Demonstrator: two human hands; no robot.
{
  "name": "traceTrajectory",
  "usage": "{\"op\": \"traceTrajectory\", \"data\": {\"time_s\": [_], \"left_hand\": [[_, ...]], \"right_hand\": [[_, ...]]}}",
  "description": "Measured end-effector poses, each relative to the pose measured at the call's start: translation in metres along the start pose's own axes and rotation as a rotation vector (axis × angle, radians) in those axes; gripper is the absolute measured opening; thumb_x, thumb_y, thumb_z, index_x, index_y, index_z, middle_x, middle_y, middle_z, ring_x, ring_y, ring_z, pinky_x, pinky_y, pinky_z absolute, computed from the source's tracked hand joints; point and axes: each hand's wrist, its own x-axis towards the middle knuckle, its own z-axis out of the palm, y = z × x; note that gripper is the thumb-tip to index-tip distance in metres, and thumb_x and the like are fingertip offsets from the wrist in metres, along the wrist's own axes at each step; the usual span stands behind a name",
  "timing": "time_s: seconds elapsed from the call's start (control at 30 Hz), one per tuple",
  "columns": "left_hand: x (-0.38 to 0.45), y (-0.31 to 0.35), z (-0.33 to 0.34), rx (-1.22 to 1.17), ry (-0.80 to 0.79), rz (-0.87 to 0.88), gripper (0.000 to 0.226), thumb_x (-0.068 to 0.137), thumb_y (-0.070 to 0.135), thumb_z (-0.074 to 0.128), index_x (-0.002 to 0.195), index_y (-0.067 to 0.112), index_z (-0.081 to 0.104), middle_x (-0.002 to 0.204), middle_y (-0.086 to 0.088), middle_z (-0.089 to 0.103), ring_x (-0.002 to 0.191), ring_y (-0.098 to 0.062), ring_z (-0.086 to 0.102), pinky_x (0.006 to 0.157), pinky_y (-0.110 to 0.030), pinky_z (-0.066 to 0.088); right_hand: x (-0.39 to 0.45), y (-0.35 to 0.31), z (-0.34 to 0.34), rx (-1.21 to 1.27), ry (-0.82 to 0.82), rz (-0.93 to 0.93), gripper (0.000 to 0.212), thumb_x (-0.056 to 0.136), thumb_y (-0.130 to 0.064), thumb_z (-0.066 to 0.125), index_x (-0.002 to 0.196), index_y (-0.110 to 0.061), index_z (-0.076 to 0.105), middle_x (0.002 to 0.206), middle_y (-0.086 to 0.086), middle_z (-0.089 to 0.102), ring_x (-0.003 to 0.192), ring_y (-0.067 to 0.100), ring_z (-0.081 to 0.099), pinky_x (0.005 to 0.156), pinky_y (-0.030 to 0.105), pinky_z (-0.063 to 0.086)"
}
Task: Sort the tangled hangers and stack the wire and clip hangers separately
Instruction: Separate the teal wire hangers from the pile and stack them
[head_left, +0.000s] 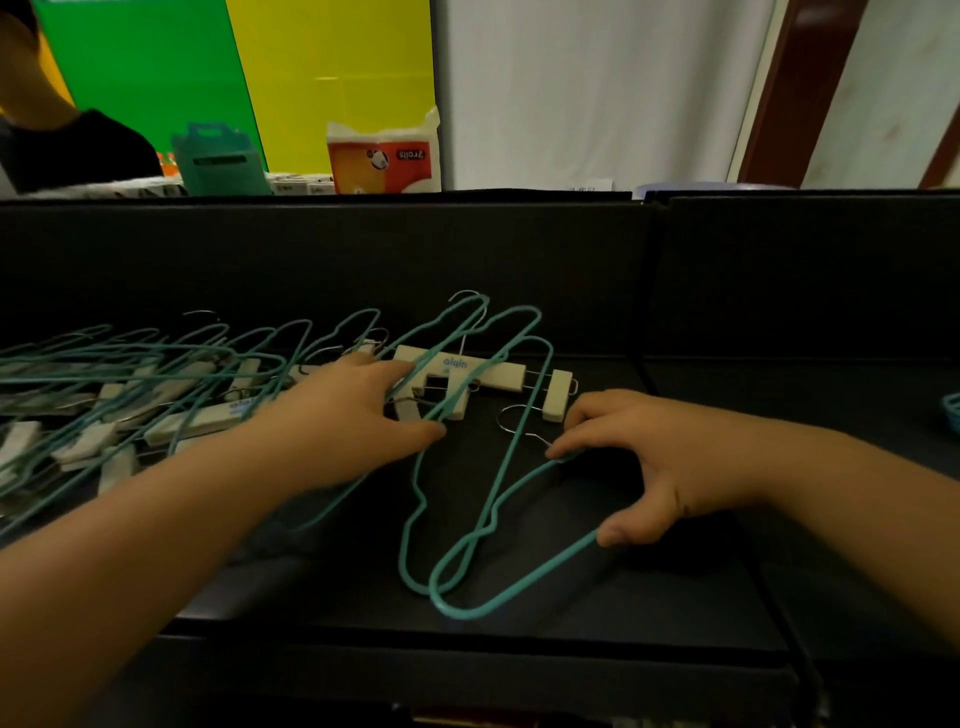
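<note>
Far left of the left hand, a tangled heap of teal wire hangers and white clip hangers (130, 384) sprawls across the black tray surface (519, 613), wires crossing over the white bars. Left hand (358, 410) lies flat, fingers straight and spread, pressing down on the heap's right edge; its fingertips touch a white wooden clip hanger with blue lettering (457, 371), which sits just beyond the fingers and runs toward the right hand, one white clip at its right end just beside that hand's fingertips. Between the hands, two loose teal coated-wire hangers (467, 545) lie overlapped on the tray, hooks pointing away, lower loops nearest the camera. Right hand (670, 467) pinches the nearer teal wire: thumb under the bottom run, curled fingers on the upper run by the metal hook. Beyond both hands, behind the black tray wall, an orange tissue pack (384, 161) and teal plastic container (221, 161) stand.
</note>
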Motion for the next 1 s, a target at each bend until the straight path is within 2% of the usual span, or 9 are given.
{"op": "traceTrajectory", "data": {"time_s": [0.13,0.27,0.4,0.57,0.73,0.8,0.9,1.0], "left_hand": [[-0.005,0.006,0.007,0.17,0.067,0.013,0.085,0.077,0.075,0.05,0.147,0.033,0.029,0.145,0.0,0.039,0.131,-0.021,0.04,0.105,-0.039,0.04],[-0.006,0.008,0.01,0.164,0.051,-0.012,0.081,0.079,0.074,0.05,0.147,0.034,0.029,0.145,-0.002,0.037,0.131,-0.023,0.039,0.103,-0.039,0.039],[-0.008,0.006,0.015,0.183,0.054,-0.006,0.081,0.08,0.073,0.049,0.147,0.033,0.026,0.149,-0.003,0.033,0.135,-0.025,0.035,0.106,-0.039,0.035],[-0.009,0.005,0.017,0.201,0.042,-0.025,0.093,0.071,0.084,0.046,0.147,0.034,0.026,0.147,-0.002,0.03,0.134,-0.024,0.033,0.108,-0.038,0.033],[-0.007,-0.004,0.012,0.168,0.062,-0.046,0.083,0.077,0.083,0.026,0.147,0.039,0.028,0.15,0.0,0.029,0.138,-0.025,0.028,0.113,-0.044,0.028],[-0.005,-0.016,0.006,0.156,0.07,-0.116,0.086,0.075,0.084,0.032,0.148,0.039,0.024,0.154,-0.001,0.027,0.139,-0.027,0.028,0.113,-0.045,0.029],[-0.006,-0.028,-0.003,0.136,0.0,-0.212,0.099,0.068,0.087,0.041,0.15,0.034,0.023,0.154,-0.003,0.03,0.138,-0.027,0.032,0.111,-0.044,0.033],[-0.004,-0.029,-0.004,0.152,0.003,-0.185,0.098,0.068,0.086,0.046,0.148,0.033,0.029,0.15,0.001,0.039,0.133,-0.024,0.042,0.106,-0.044,0.04]], "right_hand": [[0.0,0.0,0.005,-0.066,0.015,0.003,0.086,0.073,-0.071,0.068,0.147,-0.045,0.033,0.131,-0.033,0.028,0.119,-0.014,0.025,0.093,0.012,0.033],[-0.001,-0.002,0.009,-0.14,0.033,-0.036,0.086,0.076,-0.072,0.064,0.15,-0.04,0.03,0.139,-0.025,0.03,0.125,-0.008,0.023,0.102,0.016,0.033],[-0.003,0.0,0.008,-0.14,0.047,-0.063,0.084,0.078,-0.069,0.064,0.149,-0.04,0.032,0.139,-0.026,0.03,0.126,-0.009,0.023,0.105,0.017,0.033],[-0.005,0.008,0.009,-0.103,0.051,-0.089,0.083,0.077,-0.068,0.066,0.149,-0.043,0.032,0.138,-0.03,0.027,0.127,-0.015,0.018,0.101,0.011,0.029],[-0.004,0.009,0.011,-0.131,0.055,-0.122,0.084,0.077,-0.07,0.065,0.149,-0.044,0.03,0.136,-0.031,0.024,0.125,-0.017,0.015,0.092,0.001,0.025],[-0.003,0.01,0.011,-0.133,0.055,-0.129,0.085,0.076,-0.071,0.064,0.149,-0.043,0.031,0.136,-0.031,0.025,0.126,-0.017,0.016,0.096,0.003,0.025],[-0.002,0.009,0.01,-0.126,0.045,-0.132,0.085,0.076,-0.07,0.065,0.149,-0.043,0.031,0.129,-0.036,0.022,0.126,-0.017,0.016,0.097,0.005,0.026],[-0.001,0.009,0.01,-0.12,0.046,-0.13,0.085,0.076,-0.07,0.065,0.149,-0.044,0.031,0.128,-0.036,0.021,0.126,-0.017,0.016,0.101,0.007,0.026]]}}
